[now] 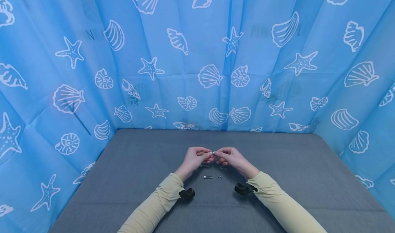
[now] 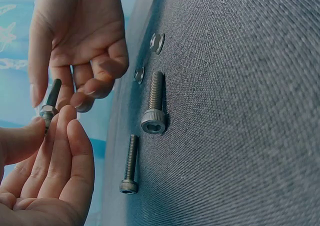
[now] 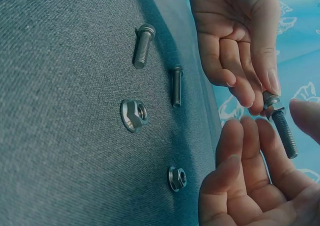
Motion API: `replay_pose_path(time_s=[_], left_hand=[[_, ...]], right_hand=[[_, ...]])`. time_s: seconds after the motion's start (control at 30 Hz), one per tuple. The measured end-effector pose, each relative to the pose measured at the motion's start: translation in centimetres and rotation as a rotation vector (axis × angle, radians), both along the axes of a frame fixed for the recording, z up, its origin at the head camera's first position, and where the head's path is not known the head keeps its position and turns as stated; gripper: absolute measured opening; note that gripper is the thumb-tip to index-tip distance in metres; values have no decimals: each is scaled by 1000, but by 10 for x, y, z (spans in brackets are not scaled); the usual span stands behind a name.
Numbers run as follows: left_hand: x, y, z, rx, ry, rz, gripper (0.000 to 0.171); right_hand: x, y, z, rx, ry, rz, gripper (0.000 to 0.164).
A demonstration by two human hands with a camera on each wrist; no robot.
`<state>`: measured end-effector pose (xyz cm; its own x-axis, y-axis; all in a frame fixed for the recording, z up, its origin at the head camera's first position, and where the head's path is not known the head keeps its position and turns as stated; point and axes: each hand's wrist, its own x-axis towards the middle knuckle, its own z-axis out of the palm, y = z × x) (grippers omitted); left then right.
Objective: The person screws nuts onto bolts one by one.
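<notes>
My left hand (image 1: 195, 158) pinches the head end of a small dark bolt (image 3: 285, 135) between thumb and fingers. A hex nut (image 3: 274, 107) sits around this bolt close to its head, and the threaded end points out toward my right hand (image 1: 232, 157). The right hand's fingers (image 3: 231, 143) are loosely bent beside the nut, with its thumb standing apart from it in the right wrist view; whether a fingertip touches is hard to tell. On the cloth below lie a larger socket-head bolt (image 2: 155, 103), a thinner socket-head bolt (image 2: 130, 166) and two flange nuts.
The grey cloth-covered table (image 1: 139, 164) spans the space beneath both hands. One flange nut (image 3: 134, 115) lies nearer me, the other flange nut (image 3: 176, 179) farther off. A blue shell-print curtain (image 1: 185, 65) hangs behind and at both sides. Black wrist mounts (image 1: 243, 189) jut inward from the sleeves.
</notes>
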<state>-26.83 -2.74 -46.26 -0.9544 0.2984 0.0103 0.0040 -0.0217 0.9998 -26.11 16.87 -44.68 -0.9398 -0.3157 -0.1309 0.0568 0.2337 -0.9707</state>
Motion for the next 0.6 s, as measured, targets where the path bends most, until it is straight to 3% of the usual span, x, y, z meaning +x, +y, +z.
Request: replay_pose_path(time_s=[0.23,0.43,0.6], left_hand=[[0,-1,0,5,-1,2,17],[-1,0,0,7,3,-5,17],[0,-1,0,-12,4,2,16]], right_hand=[[0,0,-1,8,48,13,34],[-1,-1,0,-13,-11,-11,33],[-1,-1,-1,-14,30,4,34]])
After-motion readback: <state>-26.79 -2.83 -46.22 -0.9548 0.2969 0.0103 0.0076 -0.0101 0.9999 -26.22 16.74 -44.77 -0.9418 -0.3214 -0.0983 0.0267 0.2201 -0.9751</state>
